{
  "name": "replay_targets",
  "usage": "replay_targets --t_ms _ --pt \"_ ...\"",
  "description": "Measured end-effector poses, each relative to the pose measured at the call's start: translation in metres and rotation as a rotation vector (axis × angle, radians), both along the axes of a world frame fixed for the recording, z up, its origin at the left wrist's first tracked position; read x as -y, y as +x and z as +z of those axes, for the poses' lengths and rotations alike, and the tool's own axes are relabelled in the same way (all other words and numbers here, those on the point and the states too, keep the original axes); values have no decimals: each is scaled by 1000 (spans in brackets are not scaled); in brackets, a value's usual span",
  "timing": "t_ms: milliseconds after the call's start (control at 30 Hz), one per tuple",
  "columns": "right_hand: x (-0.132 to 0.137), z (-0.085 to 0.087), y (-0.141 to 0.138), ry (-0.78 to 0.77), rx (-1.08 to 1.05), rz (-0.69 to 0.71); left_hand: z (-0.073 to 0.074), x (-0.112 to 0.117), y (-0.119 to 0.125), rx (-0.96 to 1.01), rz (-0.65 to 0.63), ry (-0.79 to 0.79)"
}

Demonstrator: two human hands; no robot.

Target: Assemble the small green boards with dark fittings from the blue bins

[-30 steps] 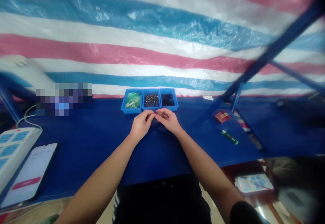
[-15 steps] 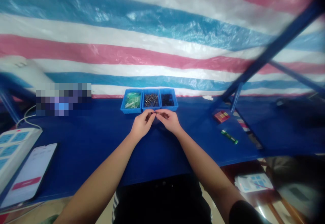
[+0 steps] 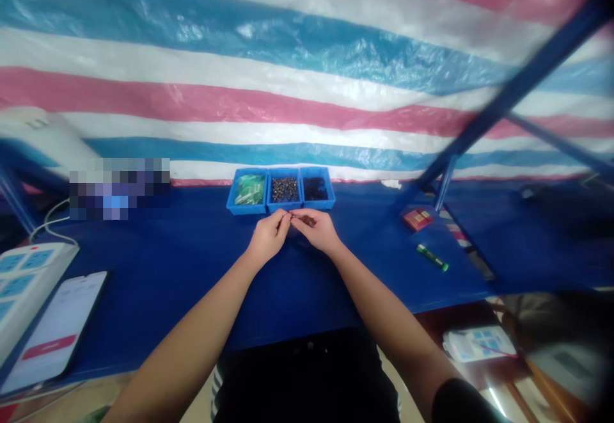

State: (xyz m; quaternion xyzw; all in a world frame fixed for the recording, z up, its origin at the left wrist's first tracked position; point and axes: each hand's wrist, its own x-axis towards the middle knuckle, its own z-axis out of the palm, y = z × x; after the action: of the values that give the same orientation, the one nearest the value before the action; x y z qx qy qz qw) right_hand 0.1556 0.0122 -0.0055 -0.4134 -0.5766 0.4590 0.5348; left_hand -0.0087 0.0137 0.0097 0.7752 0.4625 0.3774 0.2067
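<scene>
My left hand (image 3: pixel 269 234) and my right hand (image 3: pixel 317 227) meet fingertip to fingertip above the blue table, just in front of three small blue bins. Both are closed in a pinch around something dark and tiny, too small to name. Green-and-clear pieces fill the left bin (image 3: pixel 230 201). Small metallic parts lie in the middle bin (image 3: pixel 284 206). The right bin (image 3: pixel 330 196) contains small black parts.
On the left are a phone (image 3: pixel 57 327) and a white power strip (image 3: pixel 45 276) with cables. A red box (image 3: pixel 417 219) and a green tube (image 3: pixel 432 257) lie to the right. A blue metal frame (image 3: pixel 508 100) slants across the right side, before a striped plastic sheet (image 3: pixel 288 109).
My hands stay together at nearly the same spot. The fingers have shifted slightly, with the right fingertips now a little lower against the left ones.
</scene>
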Motion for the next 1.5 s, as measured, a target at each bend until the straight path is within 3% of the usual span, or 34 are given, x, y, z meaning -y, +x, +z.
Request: replay_targets --t_ms 533,733,1100,1500 --pt "-2 -2 2 22 -16 12 1 1 0 64 -24 -53" --pt "-2 -5 -1 44 26 12 -3 -1 0 41 47 -22" --pt "-4 2 4 11 -19 -39 -5 0 0 198 14 -45" --pt "-3 -2 2 39 -6 4 -1 1 0 62 10 -79"
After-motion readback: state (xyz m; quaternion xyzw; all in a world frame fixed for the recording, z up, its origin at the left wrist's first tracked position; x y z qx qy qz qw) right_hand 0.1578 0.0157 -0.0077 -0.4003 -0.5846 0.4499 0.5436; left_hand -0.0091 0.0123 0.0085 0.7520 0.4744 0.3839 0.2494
